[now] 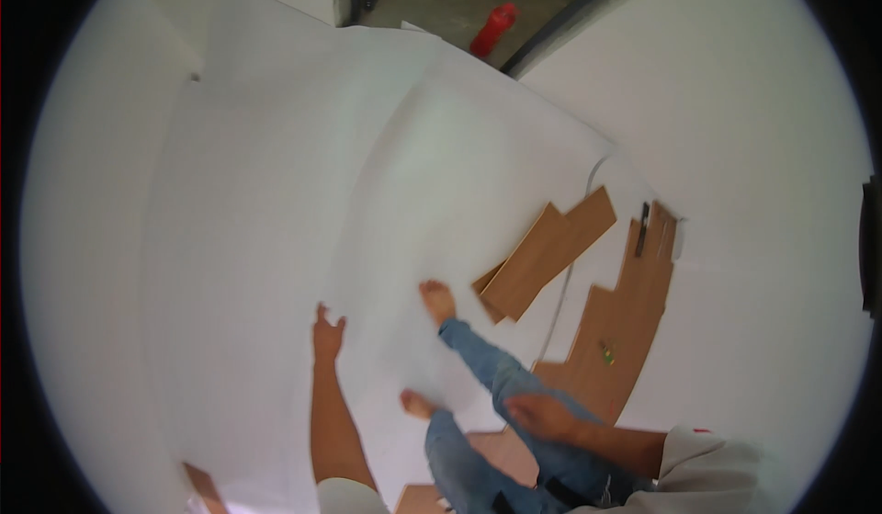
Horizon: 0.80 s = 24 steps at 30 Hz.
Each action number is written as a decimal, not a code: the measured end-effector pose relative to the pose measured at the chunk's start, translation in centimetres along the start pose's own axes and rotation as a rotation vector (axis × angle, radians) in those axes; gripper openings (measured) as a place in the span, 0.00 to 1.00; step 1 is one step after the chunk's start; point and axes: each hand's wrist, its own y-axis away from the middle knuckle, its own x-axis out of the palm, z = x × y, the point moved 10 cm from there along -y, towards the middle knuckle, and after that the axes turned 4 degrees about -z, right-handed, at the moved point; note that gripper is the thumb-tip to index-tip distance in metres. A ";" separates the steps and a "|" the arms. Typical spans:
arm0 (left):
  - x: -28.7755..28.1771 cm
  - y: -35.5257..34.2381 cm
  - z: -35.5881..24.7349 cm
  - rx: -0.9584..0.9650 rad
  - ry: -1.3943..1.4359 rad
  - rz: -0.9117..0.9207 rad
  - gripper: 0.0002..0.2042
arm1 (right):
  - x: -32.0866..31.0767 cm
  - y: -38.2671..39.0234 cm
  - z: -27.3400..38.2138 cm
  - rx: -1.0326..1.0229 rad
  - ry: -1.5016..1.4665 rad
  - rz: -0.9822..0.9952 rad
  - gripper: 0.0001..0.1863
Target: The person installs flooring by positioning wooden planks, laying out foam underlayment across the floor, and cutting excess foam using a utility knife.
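Note:
My left hand [328,335] reaches out over the white sheet [266,202] that covers the floor, its fingers apart and nothing between them. I cannot tell whether it touches the sheet. My right hand [542,417] is in front of my jeans-covered thigh, and its fingers are too smeared to read. Beyond my bare feet, a few loose wood-look floor planks [542,261] lie overlapped at an angle on the sheet. Along the right wall, joined floor planks [611,316] form a stepped edge and run back beneath my legs.
A black bar [642,229] rests on the far end of the laid planks, and a small yellow-green item [607,352] lies nearer. Another plank piece [204,486] is at lower left. Past the sheet's far edge, a red bottle-like object [494,29] is on bare grey floor by a doorway.

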 end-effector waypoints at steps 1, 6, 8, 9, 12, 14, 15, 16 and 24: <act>0.7 -3.0 0.9 -0.004 -0.141 -0.056 0.46 | 0.8 -1.0 -0.4 0.035 0.124 0.081 0.14; 9.2 -13.7 -2.6 -0.172 -0.235 0.037 0.41 | -6.0 -5.3 -3.1 0.160 0.096 0.023 0.12; 11.4 -14.0 -1.6 -0.099 -0.293 0.088 0.30 | -6.6 -5.3 -5.0 0.361 -0.130 0.048 0.11; 10.3 -13.2 0.5 0.009 -0.387 0.024 0.25 | -5.6 -5.8 -4.0 0.346 -0.166 0.098 0.11; 15.8 -7.4 -2.3 0.064 -0.237 0.064 0.16 | -5.3 -7.6 -4.9 0.381 -0.112 0.123 0.11; 18.1 -0.9 -9.6 0.509 -0.294 0.061 0.12 | -4.1 -8.4 -7.7 0.234 0.058 0.062 0.12; 20.0 1.7 -12.5 0.538 -0.278 0.184 0.12 | -4.3 -9.7 -8.6 0.323 -0.018 0.099 0.13; 20.2 3.8 -14.9 0.557 -0.230 0.231 0.12 | -4.8 -12.7 -8.1 0.399 -0.100 0.143 0.13; 22.6 16.6 -18.6 0.697 -0.284 0.450 0.14 | -8.8 -38.0 2.2 -0.122 0.470 -0.360 0.45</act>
